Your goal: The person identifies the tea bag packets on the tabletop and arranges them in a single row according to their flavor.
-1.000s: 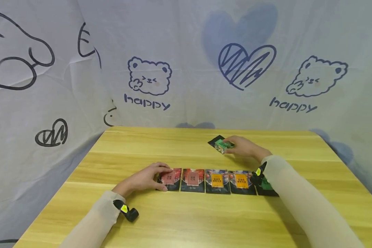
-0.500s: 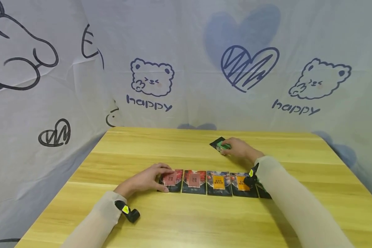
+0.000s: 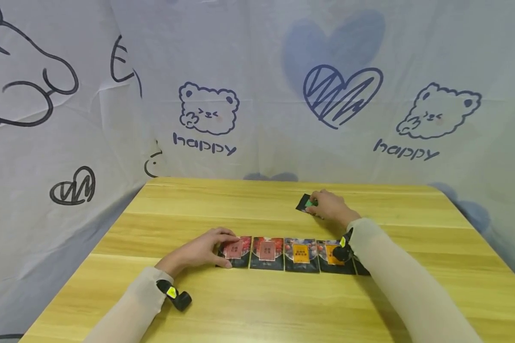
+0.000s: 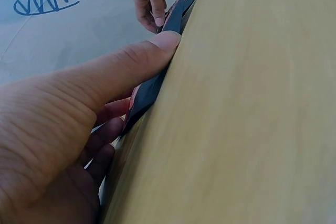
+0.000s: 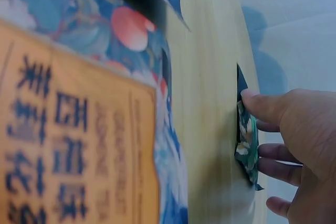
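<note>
At the back of the table my right hand point(image 3: 329, 207) holds a black and green tea sachet point(image 3: 302, 202), thumb on its near face and fingers along the far side in the right wrist view. My left hand point(image 3: 201, 248) rests at the left end of a row, its thumb and fingertips touching a red and black tea sachet point(image 3: 239, 256). To its right lie another red sachet point(image 3: 268, 253), an orange-labelled sachet point(image 3: 301, 253) and a second orange-labelled one point(image 5: 126, 129). A further dark sachet point(image 3: 362, 268) at the row's right end is mostly hidden under my right forearm.
The wooden table point(image 3: 240, 309) ends at the back against a white cloth point(image 3: 266, 133) with drawn bears and hearts. More of this cloth hangs at the left. A black strap with a small camera point(image 3: 181, 300) sits on each wrist.
My right hand has closed in further over the green sachet, which has turned and shifted slightly. The right forearm has swung left over the row's end. My left hand stays in place.
</note>
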Tool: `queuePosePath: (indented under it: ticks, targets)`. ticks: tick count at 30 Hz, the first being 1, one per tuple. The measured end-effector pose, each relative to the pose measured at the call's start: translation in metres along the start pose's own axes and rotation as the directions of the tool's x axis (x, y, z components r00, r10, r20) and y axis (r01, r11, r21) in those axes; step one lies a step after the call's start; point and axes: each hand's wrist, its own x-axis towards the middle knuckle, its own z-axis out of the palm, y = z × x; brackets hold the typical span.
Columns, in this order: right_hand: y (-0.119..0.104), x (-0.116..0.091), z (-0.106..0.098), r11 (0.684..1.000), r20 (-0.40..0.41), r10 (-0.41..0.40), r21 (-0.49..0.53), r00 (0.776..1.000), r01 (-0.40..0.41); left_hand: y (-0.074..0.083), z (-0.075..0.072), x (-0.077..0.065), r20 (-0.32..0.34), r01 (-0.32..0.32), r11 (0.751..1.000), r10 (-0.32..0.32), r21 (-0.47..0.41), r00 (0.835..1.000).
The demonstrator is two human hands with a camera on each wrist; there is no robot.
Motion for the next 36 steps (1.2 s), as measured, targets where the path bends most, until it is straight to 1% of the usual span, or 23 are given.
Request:
queuePosePath:
  ticks: [6, 11, 14, 19, 24, 31, 36]
  targets:
    - [0.006, -0.008, -0.004, 0.997, 0.014, -0.050, -0.057, 0.999, 0.050, -0.001, 0.000, 0.001, -0.004, -0.026, 1.000, 0.026, 0.005, 1.000]
    - [0.015, -0.016, -0.004, 0.997, 0.038, -0.073, -0.023, 0.997, 0.074, -0.002, 0.000, 0.001, -0.004, -0.017, 1.000, 0.017, -0.005, 1.000]
    - [0.021, -0.021, -0.005, 0.996, 0.053, -0.083, -0.025, 0.995, 0.085, -0.004, 0.000, 0.002, -0.004, -0.012, 1.000, 0.012, 0.002, 1.000]
    - [0.027, -0.027, -0.007, 0.997, 0.048, -0.065, -0.029, 0.997, 0.066, -0.003, 0.000, 0.002, -0.002, -0.012, 1.000, 0.012, 0.002, 1.000]
    - [0.030, -0.033, -0.007, 0.999, 0.009, -0.033, -0.006, 0.999, 0.034, -0.002, 0.000, 0.002, -0.003, -0.024, 1.000, 0.024, 0.001, 1.000]
    - [0.032, -0.038, -0.007, 0.998, -0.032, 0.012, -0.061, 0.999, -0.014, -0.001, 0.001, 0.001, -0.009, -0.024, 1.000, 0.024, 0.002, 1.000]
    - [0.034, -0.041, -0.009, 0.998, -0.034, 0.022, -0.059, 0.999, -0.024, 0.000, 0.001, 0.001, -0.007, -0.018, 1.000, 0.018, -0.009, 1.000]
